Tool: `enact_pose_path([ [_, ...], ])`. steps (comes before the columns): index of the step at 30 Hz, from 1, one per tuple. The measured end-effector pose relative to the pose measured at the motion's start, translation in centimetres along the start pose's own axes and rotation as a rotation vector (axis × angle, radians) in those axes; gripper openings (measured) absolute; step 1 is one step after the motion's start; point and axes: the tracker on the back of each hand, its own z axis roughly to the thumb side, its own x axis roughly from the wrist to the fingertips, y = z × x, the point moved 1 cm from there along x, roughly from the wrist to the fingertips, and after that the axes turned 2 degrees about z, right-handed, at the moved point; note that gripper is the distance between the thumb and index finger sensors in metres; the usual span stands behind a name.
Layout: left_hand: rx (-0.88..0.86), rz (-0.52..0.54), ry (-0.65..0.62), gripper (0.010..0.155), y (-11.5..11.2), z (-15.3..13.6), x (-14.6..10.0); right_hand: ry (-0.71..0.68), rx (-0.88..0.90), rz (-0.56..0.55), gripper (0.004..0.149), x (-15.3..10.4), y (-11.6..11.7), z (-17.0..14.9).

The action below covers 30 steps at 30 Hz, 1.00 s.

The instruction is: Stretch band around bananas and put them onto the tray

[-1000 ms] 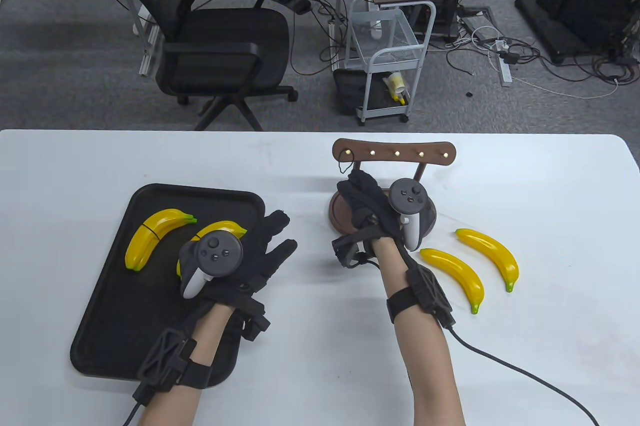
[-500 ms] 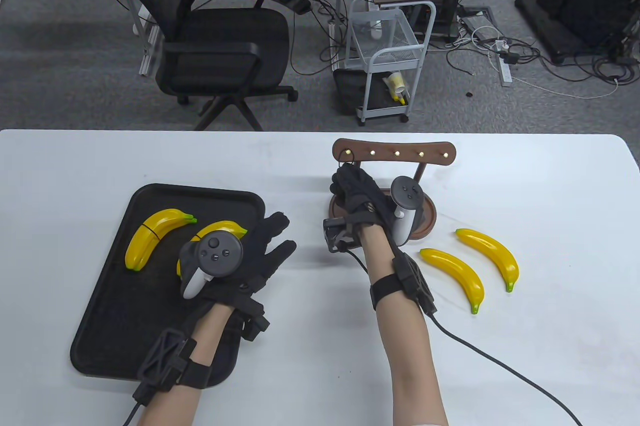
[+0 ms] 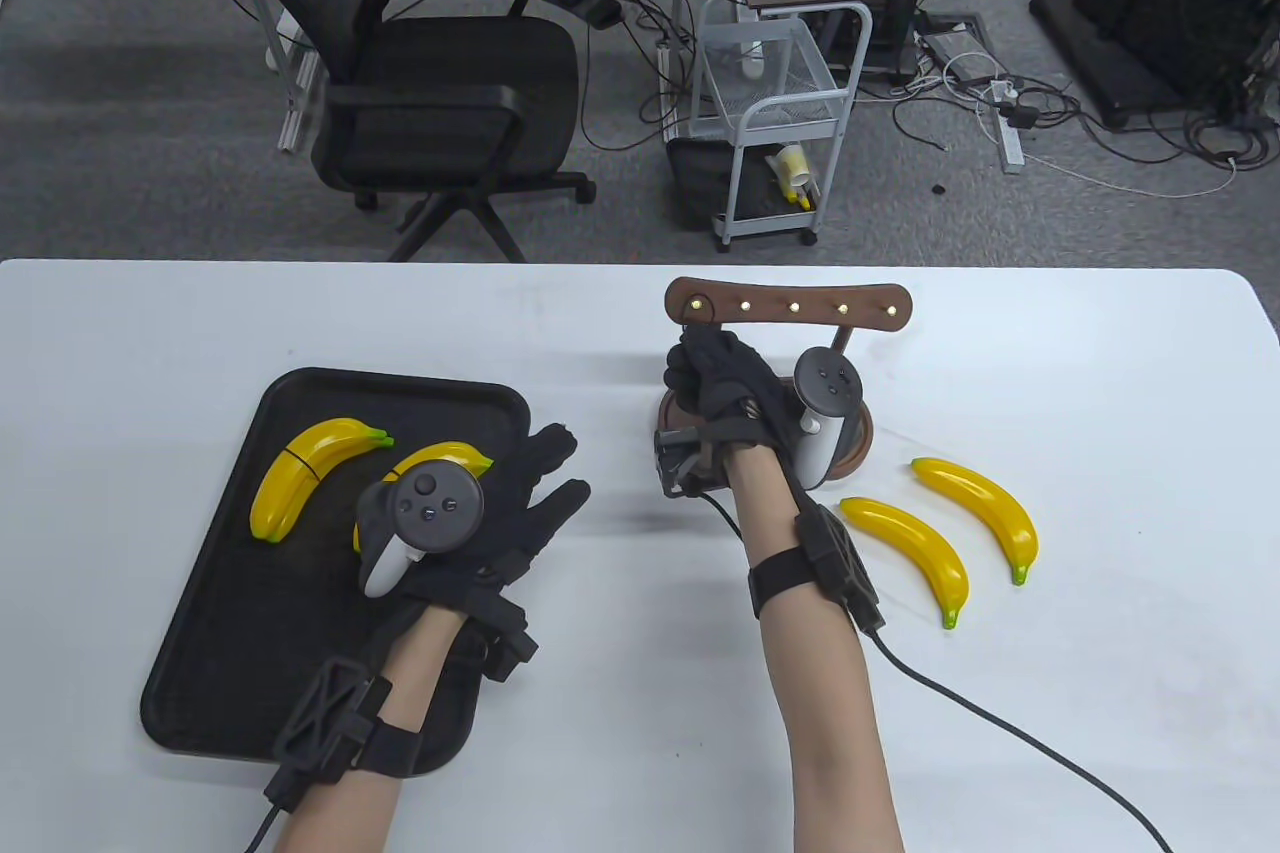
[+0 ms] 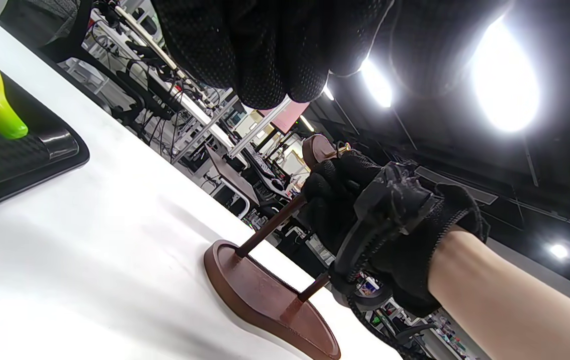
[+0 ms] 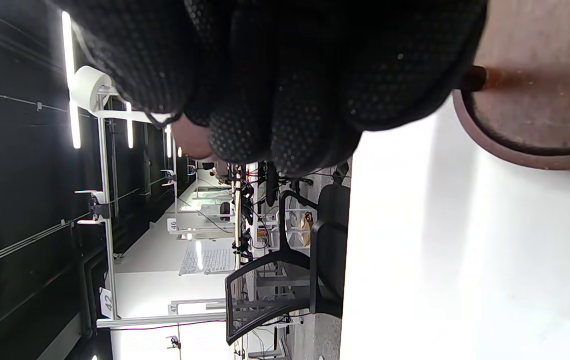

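Two banded banana pairs lie on the black tray at the left. My left hand rests flat at the tray's right edge, fingers straight and holding nothing. Two loose yellow bananas lie on the table at the right. A thin black band hangs on the leftmost hook of the brown wooden stand. My right hand is curled just below that hook and pinches the band. The right wrist view shows curled fingers with a thin loop under them.
The stand's round base sits mid-table, between the tray and the loose bananas. A cable trails from my right wrist toward the table's near right. Beyond the far edge are an office chair and a small white cart.
My right hand has moved up and left to the leftmost hook, and the band's slack loop has drawn tight to the hook. The left hand has stayed put.
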Motion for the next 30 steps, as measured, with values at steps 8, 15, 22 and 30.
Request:
enact_pose_path([
  [8,-0.001,-0.005,0.0,0.062,0.0,0.0,0.0,-0.059,-0.044,-0.002,0.038,-0.8,-0.5,1.8],
  [15,0.001,-0.005,0.005,0.062,0.0,-0.1,0.0,-0.133,-0.099,0.019,0.037,-1.8,-1.4,3.5],
  [22,0.009,-0.015,0.023,0.062,-0.1,-0.3,0.0,-0.205,-0.129,0.089,0.037,-2.9,-2.0,4.5],
  [30,0.012,-0.018,0.024,0.062,-0.1,-0.3,0.1,-0.319,-0.243,0.222,0.036,-5.3,-2.3,4.2],
])
